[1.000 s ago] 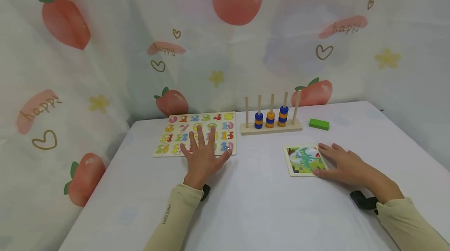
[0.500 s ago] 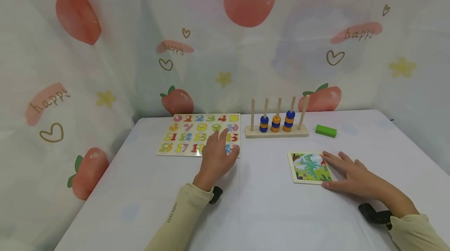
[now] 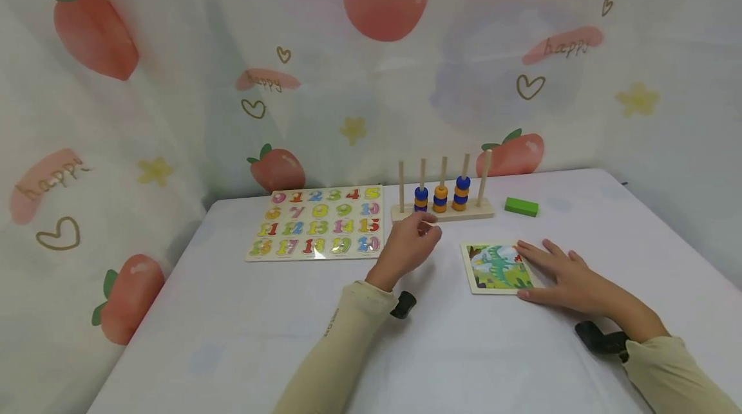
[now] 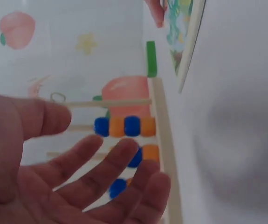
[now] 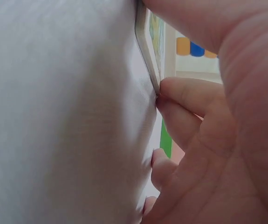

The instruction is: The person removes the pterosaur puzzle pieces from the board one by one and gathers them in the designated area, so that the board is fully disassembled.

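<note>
My left hand is over the table in front of the wooden bead stacker, fingers loosely bent and holding nothing. In the left wrist view its fingers overlap the blue and orange beads on the pegs. A small square dinosaur puzzle in a pale frame lies flat on the table. My right hand rests at the puzzle's right side, thumb by the near corner and index finger by the far one. From the right wrist view, those fingertips touch the frame's edge, the fingers fairly straight.
A number board with colourful figures 0 to 20 lies left of the stacker. To the stacker's right is a green block. Behind the white table hangs a fruit-patterned cloth.
My left hand has moved right, off the number board to the front of the bead stacker, its spread fingers drawing together. The right hand stays at the puzzle; the head view shifts slightly.
</note>
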A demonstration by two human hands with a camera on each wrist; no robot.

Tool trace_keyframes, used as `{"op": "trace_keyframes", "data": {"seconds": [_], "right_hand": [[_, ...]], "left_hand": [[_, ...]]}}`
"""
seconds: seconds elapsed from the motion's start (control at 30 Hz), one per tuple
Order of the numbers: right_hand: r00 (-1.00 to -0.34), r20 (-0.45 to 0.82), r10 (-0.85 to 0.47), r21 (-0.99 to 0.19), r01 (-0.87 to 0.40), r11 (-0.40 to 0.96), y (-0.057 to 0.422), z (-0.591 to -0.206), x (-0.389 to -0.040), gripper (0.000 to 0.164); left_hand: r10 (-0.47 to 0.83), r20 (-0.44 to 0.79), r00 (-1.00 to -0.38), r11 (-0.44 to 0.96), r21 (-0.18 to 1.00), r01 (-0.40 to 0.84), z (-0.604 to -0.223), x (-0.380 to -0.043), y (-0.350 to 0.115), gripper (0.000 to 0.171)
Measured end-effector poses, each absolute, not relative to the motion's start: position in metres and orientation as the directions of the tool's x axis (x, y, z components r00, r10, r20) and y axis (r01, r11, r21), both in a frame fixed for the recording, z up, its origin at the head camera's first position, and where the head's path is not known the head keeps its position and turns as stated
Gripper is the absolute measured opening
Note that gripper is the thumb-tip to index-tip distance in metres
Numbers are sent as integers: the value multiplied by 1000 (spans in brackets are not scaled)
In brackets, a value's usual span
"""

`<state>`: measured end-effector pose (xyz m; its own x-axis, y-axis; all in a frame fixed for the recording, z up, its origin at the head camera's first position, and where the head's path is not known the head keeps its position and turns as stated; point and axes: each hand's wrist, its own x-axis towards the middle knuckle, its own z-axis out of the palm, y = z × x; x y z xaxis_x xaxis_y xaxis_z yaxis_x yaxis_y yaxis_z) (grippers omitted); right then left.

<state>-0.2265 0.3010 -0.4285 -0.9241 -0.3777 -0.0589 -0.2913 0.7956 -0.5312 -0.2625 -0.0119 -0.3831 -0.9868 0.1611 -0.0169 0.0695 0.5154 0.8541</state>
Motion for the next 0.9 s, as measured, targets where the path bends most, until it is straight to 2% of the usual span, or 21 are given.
{"op": "trace_keyframes", "data": {"seconds": [0.13,0.37,0.47,0.67,0.9], "right_hand": [[-927,-72,-368,-539,-274,796,299,-427,-227,99],[-930,-93,-357,-556,-249,793,299,-425,-226,99],[-929,-99,-355,-552,-246,797,299,-425,-227,100],[-930,-102,-354,-540,-247,805,299,-426,-228,100],[-927,-95,-362,-543,-257,799,300,-428,-229,99]], "left_hand": [[235,-75,-969,557,828,71,-392,-272,5,31],[290,-167,-942,620,783,52,-403,-280,30,33],[312,-152,-938,662,743,99,-408,-283,36,35],[318,-96,-943,801,559,213,-416,-285,46,35],[310,-78,-948,849,471,239,-419,-285,51,34]]}}
